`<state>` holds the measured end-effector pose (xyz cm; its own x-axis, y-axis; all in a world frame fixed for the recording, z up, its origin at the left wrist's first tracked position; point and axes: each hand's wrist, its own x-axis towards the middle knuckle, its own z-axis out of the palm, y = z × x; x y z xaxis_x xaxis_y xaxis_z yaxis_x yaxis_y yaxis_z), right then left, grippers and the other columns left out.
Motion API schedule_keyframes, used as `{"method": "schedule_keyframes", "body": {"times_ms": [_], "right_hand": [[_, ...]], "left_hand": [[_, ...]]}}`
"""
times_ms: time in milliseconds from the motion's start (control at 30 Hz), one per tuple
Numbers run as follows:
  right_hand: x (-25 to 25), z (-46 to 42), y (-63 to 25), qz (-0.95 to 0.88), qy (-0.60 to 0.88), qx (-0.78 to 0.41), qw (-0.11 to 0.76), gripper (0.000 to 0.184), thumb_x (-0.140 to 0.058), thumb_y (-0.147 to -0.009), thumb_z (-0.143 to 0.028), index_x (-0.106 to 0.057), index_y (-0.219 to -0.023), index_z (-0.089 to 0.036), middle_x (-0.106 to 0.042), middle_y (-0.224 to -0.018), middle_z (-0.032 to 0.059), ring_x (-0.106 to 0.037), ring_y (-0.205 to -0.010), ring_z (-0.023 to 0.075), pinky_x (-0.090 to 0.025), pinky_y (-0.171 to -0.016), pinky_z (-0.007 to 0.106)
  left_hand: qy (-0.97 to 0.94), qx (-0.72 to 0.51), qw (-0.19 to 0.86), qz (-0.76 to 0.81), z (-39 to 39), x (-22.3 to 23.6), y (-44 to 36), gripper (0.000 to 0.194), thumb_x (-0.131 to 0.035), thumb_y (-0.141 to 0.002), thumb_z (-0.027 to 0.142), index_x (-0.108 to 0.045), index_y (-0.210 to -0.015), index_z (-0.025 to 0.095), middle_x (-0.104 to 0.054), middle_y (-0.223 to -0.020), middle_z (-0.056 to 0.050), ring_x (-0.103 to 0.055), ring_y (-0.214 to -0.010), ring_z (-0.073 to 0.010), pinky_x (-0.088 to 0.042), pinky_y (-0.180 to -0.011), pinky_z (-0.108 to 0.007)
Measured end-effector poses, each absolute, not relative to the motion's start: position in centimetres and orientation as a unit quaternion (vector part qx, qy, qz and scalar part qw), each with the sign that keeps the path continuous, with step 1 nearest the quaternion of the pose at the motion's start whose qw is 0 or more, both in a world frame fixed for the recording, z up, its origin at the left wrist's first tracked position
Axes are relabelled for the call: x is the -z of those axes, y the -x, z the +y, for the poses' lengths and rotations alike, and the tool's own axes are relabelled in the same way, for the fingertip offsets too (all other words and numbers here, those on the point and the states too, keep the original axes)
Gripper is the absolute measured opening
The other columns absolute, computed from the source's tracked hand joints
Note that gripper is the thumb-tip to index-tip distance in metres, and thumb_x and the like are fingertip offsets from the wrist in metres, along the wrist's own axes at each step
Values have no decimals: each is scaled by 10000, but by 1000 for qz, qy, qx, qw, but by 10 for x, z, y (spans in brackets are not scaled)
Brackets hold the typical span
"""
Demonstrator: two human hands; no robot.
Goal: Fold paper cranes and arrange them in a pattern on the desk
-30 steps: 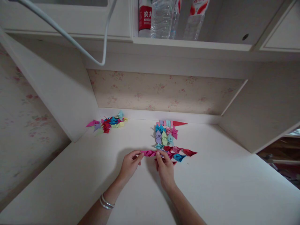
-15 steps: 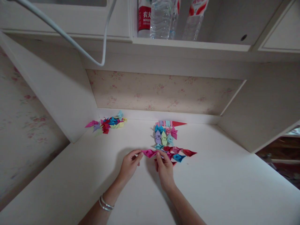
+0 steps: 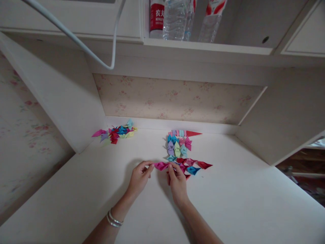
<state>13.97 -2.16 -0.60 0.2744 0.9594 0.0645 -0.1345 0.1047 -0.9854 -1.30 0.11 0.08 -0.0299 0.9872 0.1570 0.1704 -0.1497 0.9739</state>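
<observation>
My left hand [image 3: 139,179] and my right hand [image 3: 177,182] both pinch a small folded pink paper piece [image 3: 161,165] just above the white desk [image 3: 228,196]. The left hand's fingertips grip its left end, the right hand's grip its right end. Directly behind my right hand lies a cluster of folded paper pieces [image 3: 180,149] in blue, purple, green, pink and red, laid out in rows. A red pointed piece [image 3: 204,165] lies at its right edge. A silver bracelet [image 3: 114,218] is on my left wrist.
A second heap of coloured folded papers [image 3: 116,132] lies at the back left by the desk's side panel. Plastic water bottles [image 3: 175,18] stand on the shelf above. A white cable [image 3: 76,40] hangs at the upper left. Floral wallpaper backs the desk.
The pink piece has been drawn slightly shorter between my fingertips. Both hands stay in nearly the same spot.
</observation>
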Motion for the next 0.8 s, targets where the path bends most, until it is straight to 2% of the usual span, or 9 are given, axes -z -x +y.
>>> {"method": "schedule_keyframes", "body": {"times_ms": [233,400,600,700,800], "right_hand": [[5,-22,-139,-401,505,-452,616,400,-555,-820,-541,-601,-973,-174,-404,-503,-66,-347,-414,89,-242,-378,203],[5,-22,-138,-375,485,-475,631,365,-569,-829,-510,-560,-1012,-194,-422,-557,-73,-346,-401,65,-242,-361,179],[4,-30,-131,-345,398,-588,614,309,-595,-821,-475,-536,-960,-206,-471,-605,-75,-289,-346,26,-174,-310,155],[4,-32,-127,-327,353,-630,609,350,-522,-864,-477,-490,-1106,-226,-556,-669,-51,-321,-323,29,-173,-299,161],[7,-31,-125,-312,365,-644,596,420,-490,-871,-468,-441,-1206,-219,-573,-682,-42,-351,-318,43,-181,-297,171]], "left_hand": [[-562,-493,413,520,0,-2,14,349,-603,-780,487,-677,-934,182,-528,-487,35,-437,-400,-92,-314,-405,-197],[-565,-494,418,513,-1,-3,14,367,-595,-791,477,-667,-949,154,-565,-545,16,-455,-440,-95,-321,-416,-190],[-566,-498,417,508,-3,-7,12,360,-605,-780,471,-674,-921,148,-607,-609,-2,-491,-495,-104,-351,-447,-192],[-547,-513,409,520,-2,-10,15,379,-622,-758,484,-676,-913,141,-596,-596,2,-480,-492,-100,-348,-443,-188],[-532,-527,401,528,1,-16,17,390,-628,-754,483,-668,-928,137,-556,-555,18,-457,-476,-92,-333,-427,-178]]}}
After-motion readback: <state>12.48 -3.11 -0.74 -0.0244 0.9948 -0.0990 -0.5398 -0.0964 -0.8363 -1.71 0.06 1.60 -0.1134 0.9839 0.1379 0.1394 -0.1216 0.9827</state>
